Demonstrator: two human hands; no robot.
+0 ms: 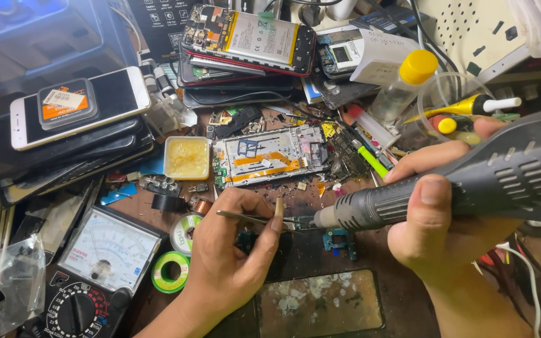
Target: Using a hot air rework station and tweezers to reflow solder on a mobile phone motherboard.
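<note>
1. Tweezers (245, 217) lay pinched in the narrow fingers (277, 220) of the left hand (226, 263), tips aimed right at a small circuit board (302, 222), likely to steady it.
2. That board sat on the surface (402, 300) between both hands, just beyond a cracked glass panel (320, 303).
3. The right hand (436, 231) gripped a grey hot-air gun (471, 181), fingers wrapped tight, nozzle nearly touching the board, seemingly to heat it.
4. A multimeter (104, 256) and solder reels (170, 272) stayed near the left wrist, within reach.
5. Farther off rested an opened phone frame (270, 156), a flux tub (186, 158) and stacked phones (70, 125).
</note>
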